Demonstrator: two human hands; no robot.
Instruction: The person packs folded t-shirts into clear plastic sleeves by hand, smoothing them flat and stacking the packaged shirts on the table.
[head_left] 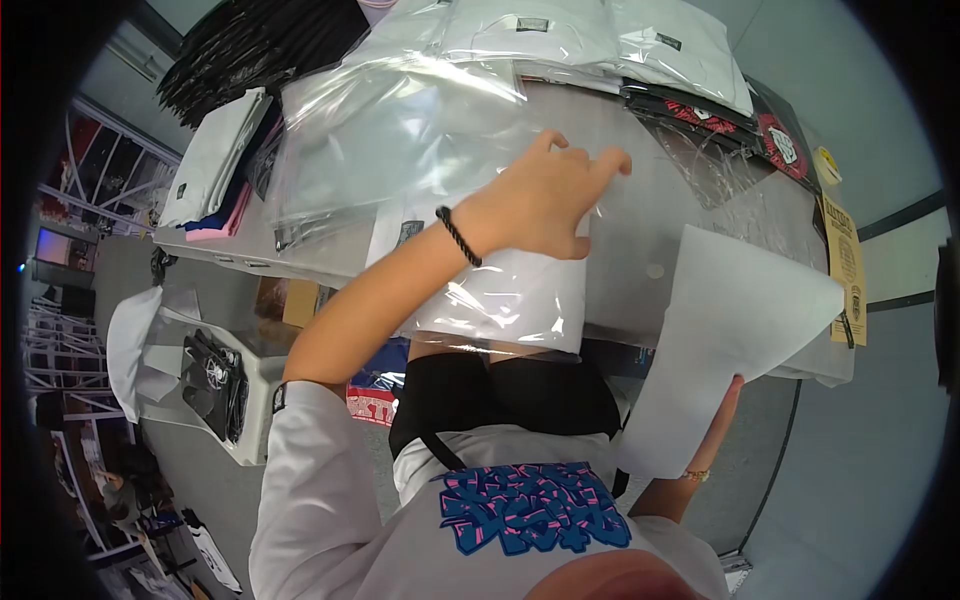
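Note:
My left hand [545, 200], with a black braided bracelet at the wrist, reaches over the table with its fingers spread and curved, holding nothing. Beneath it lies a folded white garment [500, 300] in a clear plastic bag, at the table's front edge. A large white sheet [730, 320] is raised on the right, its far part bent over toward the right. My right hand [733, 392] holds this sheet from below; a fingertip shows at its edge, and the sheet hides the other fingers.
Clear plastic bags [380, 140] lie at the table's left. Bagged white garments [540, 35] line the back, with black and red bagged items [700, 118] at the back right. A folded pile [215, 165] sits at the left edge. A white chair [255, 390] holds dark bagged items.

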